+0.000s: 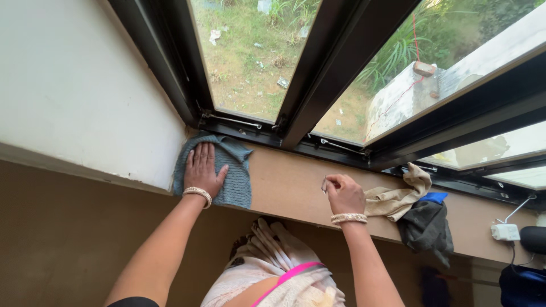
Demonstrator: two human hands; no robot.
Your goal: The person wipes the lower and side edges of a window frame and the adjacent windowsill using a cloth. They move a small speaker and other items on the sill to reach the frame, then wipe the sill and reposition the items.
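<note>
The blue-grey cloth (pixel 227 170) lies in the left corner of the sill (pixel 284 185), and my left hand (pixel 202 169) presses flat and open on it. My right hand (pixel 341 193) is well apart, fingertips pinched on something too small to tell. I think the cloth could push dirt into the window track (pixel 239 124), or this small thing could drop from my pinch.

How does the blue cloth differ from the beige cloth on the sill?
The blue cloth lies spread flat in the corner under the left hand; the beige cloth is bunched up and untouched, beside the right hand. The blue looks knitted, the beige smoother. Both rest on the sill.
</note>
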